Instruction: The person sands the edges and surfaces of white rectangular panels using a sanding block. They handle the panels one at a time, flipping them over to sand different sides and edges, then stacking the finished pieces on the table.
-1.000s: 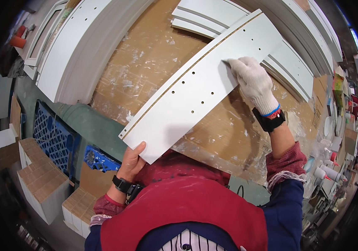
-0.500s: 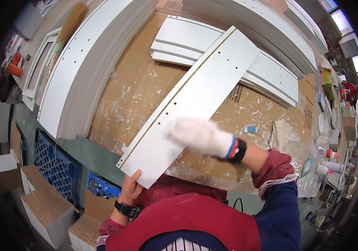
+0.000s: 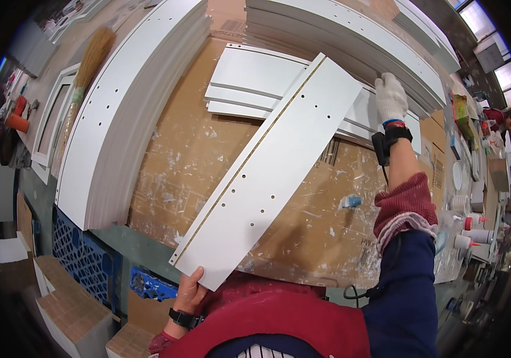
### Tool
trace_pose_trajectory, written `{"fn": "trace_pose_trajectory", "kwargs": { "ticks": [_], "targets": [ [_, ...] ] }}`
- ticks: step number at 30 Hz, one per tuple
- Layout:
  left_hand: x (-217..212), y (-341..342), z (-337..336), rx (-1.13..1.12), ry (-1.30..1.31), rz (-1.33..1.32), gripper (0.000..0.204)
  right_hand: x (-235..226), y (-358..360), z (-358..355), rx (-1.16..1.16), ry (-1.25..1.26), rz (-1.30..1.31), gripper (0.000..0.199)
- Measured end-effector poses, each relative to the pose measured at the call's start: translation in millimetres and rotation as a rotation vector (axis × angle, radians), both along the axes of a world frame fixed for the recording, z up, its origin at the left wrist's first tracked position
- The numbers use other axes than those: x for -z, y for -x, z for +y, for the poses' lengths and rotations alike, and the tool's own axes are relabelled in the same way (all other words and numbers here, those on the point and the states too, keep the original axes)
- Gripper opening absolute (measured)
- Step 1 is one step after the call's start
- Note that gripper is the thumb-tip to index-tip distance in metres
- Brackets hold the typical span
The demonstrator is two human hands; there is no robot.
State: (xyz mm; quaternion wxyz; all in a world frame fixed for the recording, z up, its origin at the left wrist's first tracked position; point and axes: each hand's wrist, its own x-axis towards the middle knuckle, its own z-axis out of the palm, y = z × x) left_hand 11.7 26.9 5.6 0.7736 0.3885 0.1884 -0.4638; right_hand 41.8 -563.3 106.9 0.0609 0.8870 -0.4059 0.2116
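Note:
A long white board point(image 3: 279, 149) with drilled holes and a brown groove along its left edge lies slanted across the table. Its far end rests on several white grooved boards point(image 3: 246, 74). My bare left hand point(image 3: 191, 291) grips the near end, thumb on top and fingers hidden underneath. My right hand point(image 3: 391, 98), in a white knit glove, is raised past the board's far right side, over the right part of the grooved boards. Its fingers look curled; their tips are hidden, and whatever they may hold does not show.
Tall stacks of white boards stand at the left point(image 3: 109, 113) and far side point(image 3: 351, 36). Scuffed cardboard point(image 3: 172, 173) covers the table, with a small blue-and-white piece point(image 3: 351, 201) on it. A straw broom point(image 3: 93, 56), a blue plastic pallet point(image 3: 82, 250) and red-tipped bottles point(image 3: 465, 241) surround it.
My right hand has left the board's middle and moved far and right, uncovering more holes. The view has shifted slightly. My left hand keeps its grip on the board's near end.

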Motion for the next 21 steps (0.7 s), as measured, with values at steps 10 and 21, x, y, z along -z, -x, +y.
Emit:
{"fn": "trace_pose_trajectory", "kwargs": {
  "ticks": [10,21],
  "targets": [
    [-7.0,1.8,-2.5,-0.034,-0.033,0.009,0.06,-0.1,-47.1,110.4,-0.51,0.008,0.003,0.015],
    [-9.2,-1.0,-8.4,-0.014,0.038,-0.054,0.062,23.7,70.3,354.5,-1.713,-0.439,0.634,0.011]
  ]
}}
